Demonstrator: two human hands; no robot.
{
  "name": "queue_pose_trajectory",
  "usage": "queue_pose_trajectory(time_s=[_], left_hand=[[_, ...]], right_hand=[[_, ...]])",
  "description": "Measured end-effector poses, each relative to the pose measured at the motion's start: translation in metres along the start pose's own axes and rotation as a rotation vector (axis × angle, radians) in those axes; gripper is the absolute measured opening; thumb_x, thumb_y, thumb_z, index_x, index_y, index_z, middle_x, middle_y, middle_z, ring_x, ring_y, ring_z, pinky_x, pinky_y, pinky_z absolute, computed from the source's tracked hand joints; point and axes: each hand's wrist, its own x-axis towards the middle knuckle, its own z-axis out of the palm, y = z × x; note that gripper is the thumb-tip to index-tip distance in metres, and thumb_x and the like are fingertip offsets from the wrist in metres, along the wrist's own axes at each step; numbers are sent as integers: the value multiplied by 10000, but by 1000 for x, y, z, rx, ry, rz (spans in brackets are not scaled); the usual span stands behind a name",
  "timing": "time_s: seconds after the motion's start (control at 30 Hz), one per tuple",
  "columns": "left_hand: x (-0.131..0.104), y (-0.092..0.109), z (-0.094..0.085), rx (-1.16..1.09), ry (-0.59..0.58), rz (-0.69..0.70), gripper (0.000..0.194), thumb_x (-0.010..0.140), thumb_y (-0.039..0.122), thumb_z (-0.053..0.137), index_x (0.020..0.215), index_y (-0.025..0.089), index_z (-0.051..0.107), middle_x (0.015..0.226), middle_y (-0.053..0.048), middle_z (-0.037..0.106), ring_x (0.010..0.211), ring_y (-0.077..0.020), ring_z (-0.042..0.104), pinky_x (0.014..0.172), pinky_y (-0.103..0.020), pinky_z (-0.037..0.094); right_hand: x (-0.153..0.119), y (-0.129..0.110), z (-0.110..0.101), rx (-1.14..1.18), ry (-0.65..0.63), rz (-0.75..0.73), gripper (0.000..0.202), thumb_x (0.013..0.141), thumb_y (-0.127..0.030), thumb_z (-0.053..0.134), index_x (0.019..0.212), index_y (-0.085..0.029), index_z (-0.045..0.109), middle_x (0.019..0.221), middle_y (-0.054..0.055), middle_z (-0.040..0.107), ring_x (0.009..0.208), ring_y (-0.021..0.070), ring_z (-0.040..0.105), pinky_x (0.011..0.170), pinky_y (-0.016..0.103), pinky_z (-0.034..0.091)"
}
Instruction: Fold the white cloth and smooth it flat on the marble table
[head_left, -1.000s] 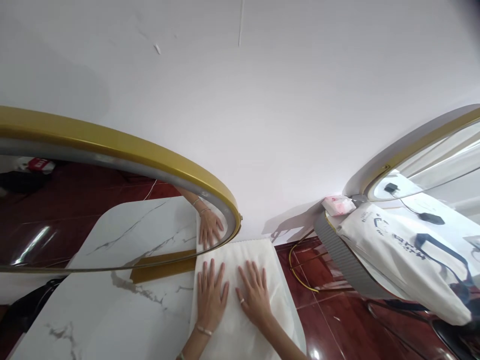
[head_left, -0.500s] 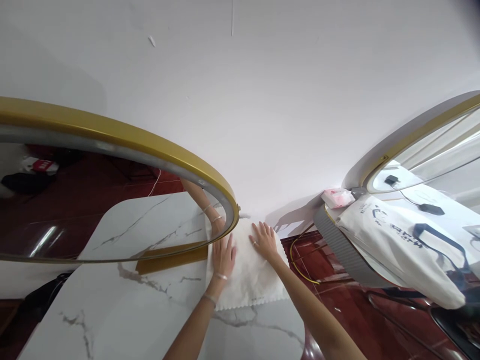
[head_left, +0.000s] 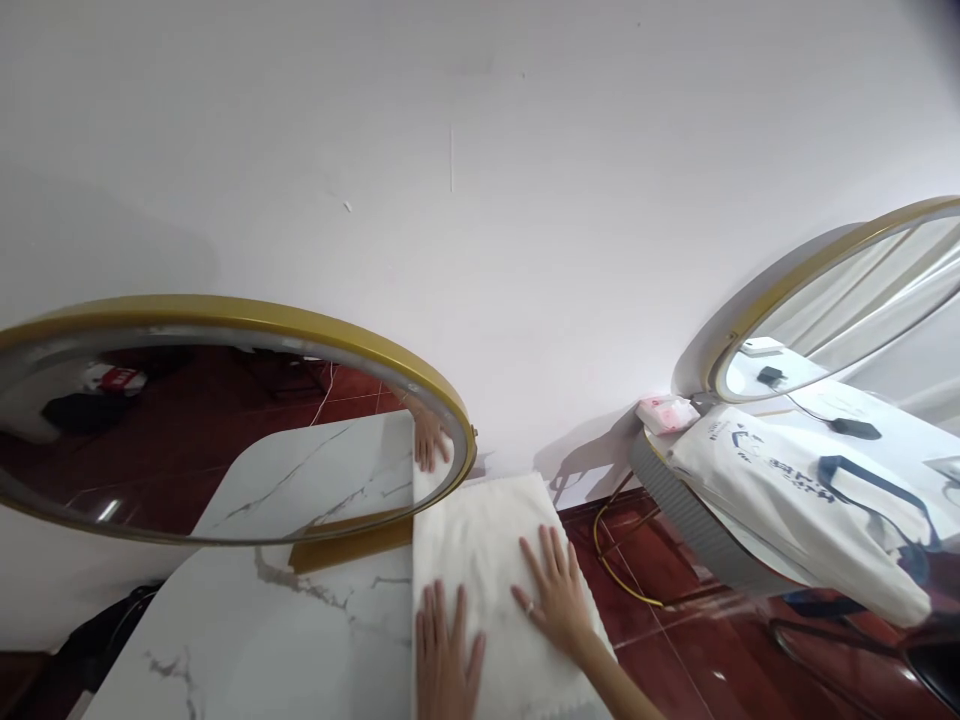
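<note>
A white cloth [head_left: 487, 530] with a zigzag-cut edge lies spread over the right end of a marble-patterned table [head_left: 247, 640], reaching back to the wall. My left hand [head_left: 444, 655] rests flat on the cloth's left side, its fingers stretched out and pointing away from me. On the right side of the cloth lies my right hand [head_left: 556, 600], fingers spread, with a ring on one of them. Neither hand grips anything. The lower part of my left hand runs out of the bottom of the picture.
A gold-framed round mirror [head_left: 322, 318] stands at the left, close above the table. To the right, a second table holds a white tote bag [head_left: 780, 510], a pink-white tissue pack [head_left: 667, 413] and a black adapter [head_left: 855, 428]. Dark red floor tiles [head_left: 660, 660] lie between the tables.
Both hands have slid back toward me over the cloth, away from the wall, and stay flat. The view has tilted up a little, so everything sits lower in the picture.
</note>
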Motion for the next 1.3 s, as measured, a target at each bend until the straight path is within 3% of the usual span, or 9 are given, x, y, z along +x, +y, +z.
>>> queue_pose_trajectory(time_s=[0.17,0.3,0.4,0.5,0.67,0.8,0.9,1.17,1.3], left_hand=[[93,7,0,-79,-158,195,588,863,37,400,1353,337,525,1493,-38,430,1393,-225,379,1117,-434,390],[124,7,-3,-122,-240,161,494,903,146,432,1351,331,527,1500,-58,422,1401,-264,367,1141,-568,285],[110,7,-10,-138,-268,168,594,867,416,563,1434,338,408,1571,-105,273,1444,-342,249,1121,-689,109],[76,11,-21,-139,-312,213,794,772,572,633,1469,324,346,1581,-142,233,1448,-384,204,1103,-705,-3],[-2,25,-42,-90,-282,300,918,718,653,637,1496,321,278,1587,-146,213,1447,-394,185,1102,-664,-91],[-44,27,-52,-58,-229,331,927,715,693,607,1498,330,267,1575,-134,260,1443,-384,196,1111,-642,-94],[-40,20,-49,-65,-230,339,877,753,716,543,1495,332,277,1571,-129,274,1436,-378,218,1115,-628,-104],[50,0,-34,-105,-307,190,691,833,590,554,1453,344,373,1588,-132,222,1450,-394,186,1114,-673,63],[62,-1,-37,-91,-316,104,685,829,546,588,1447,323,394,1585,-152,218,1455,-398,171,1111,-673,111]], right_hand=[[89,13,-1,8,-92,-8,636,887,-539,524,1443,-241,439,1534,155,334,1419,369,271,1104,560,240],[108,18,-4,30,-71,27,487,958,-409,437,1377,-177,522,1444,146,472,1368,306,369,1117,480,274],[82,20,-9,39,-85,20,478,979,-376,380,1384,-157,510,1423,138,496,1354,268,388,1131,433,268],[33,20,-20,36,-103,-45,613,946,-495,428,1467,-174,393,1522,138,363,1424,297,271,1149,482,215],[-62,8,-46,11,-106,-108,738,915,-618,415,1534,-277,204,1611,132,81,1462,376,119,1119,571,195],[-104,-4,-56,3,-107,-122,787,889,-647,444,1538,-310,154,1614,132,39,1448,415,138,1106,610,175],[-101,-6,-53,-4,-95,-125,785,891,-632,456,1538,-329,130,1614,126,36,1450,415,131,1103,605,187],[-9,-6,-27,-49,-141,-116,734,927,-563,452,1535,-294,142,1615,118,43,1458,403,89,1118,606,154],[5,-12,-23,-59,-143,-104,732,932,-539,461,1537,-280,141,1614,122,34,1459,401,82,1124,609,131]])
